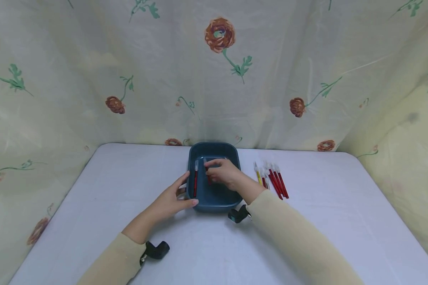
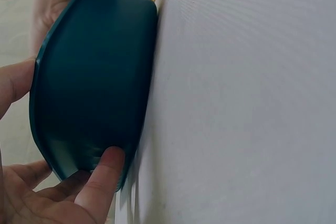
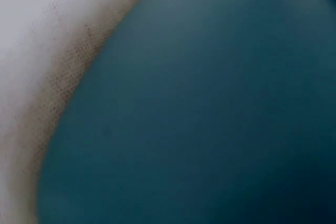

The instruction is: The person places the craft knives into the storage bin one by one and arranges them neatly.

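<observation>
A blue-green rectangular tray sits at the back middle of the white table. My left hand grips its near left corner, fingers on the left side and thumb at the front rim; in the left wrist view the fingertips press the outer wall of the tray. One slim red pen with a clear cap lies lengthwise along the tray's left side. Over the tray, my right hand pinches another red pen, partly hidden by the fingers. The tray's blue-green surface fills most of the right wrist view.
Right of the tray, several capped pens lie in a loose bunch, mostly red, one yellow pen among them. A flowered curtain hangs behind the white table. Black wrist mounts stick out under both sleeves.
</observation>
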{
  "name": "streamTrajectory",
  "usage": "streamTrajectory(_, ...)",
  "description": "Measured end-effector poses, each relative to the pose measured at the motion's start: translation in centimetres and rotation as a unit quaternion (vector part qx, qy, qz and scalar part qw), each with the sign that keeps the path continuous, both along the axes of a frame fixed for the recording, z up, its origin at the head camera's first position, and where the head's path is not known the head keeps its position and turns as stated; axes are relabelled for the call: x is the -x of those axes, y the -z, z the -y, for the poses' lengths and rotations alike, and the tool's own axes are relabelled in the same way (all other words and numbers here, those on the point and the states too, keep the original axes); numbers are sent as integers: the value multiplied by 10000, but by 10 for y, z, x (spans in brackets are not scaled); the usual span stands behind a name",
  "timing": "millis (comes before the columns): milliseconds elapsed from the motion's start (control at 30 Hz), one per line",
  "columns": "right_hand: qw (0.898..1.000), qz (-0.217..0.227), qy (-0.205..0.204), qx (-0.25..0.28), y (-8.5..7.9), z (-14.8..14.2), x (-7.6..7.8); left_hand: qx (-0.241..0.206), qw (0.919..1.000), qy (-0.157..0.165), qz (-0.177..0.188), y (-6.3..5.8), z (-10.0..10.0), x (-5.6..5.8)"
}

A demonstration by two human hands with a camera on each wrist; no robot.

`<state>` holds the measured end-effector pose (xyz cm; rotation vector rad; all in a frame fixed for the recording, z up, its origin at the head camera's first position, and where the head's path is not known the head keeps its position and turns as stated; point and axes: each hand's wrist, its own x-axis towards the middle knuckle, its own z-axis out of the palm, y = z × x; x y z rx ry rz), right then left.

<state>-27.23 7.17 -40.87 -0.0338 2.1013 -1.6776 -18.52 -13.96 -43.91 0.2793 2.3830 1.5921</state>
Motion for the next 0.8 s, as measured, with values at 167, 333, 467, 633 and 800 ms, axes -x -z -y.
streamTrajectory(167, 10000, 69, -40, -47, 2, 5, 1, -18, 10000, 65, -35, 2, 1, 1)
streamTrajectory(333, 9999, 120, -59, -86, 5, 9, 1, -75, 9999, 114, -45, 0, 1, 0)
streamTrajectory(467, 9997, 184, -19, -126, 7, 12, 3, -114, 9999, 115, -18, -1, 0, -1)
streamTrajectory(633, 9994, 259, 3, -224, 10, 14, 6, -124, 9998, 125, -12, -1, 0, -1)
streamTrajectory(800, 9994, 203, -57, -258, 14, 16, 7, -95, 9999, 127, -26, 1, 1, 0)
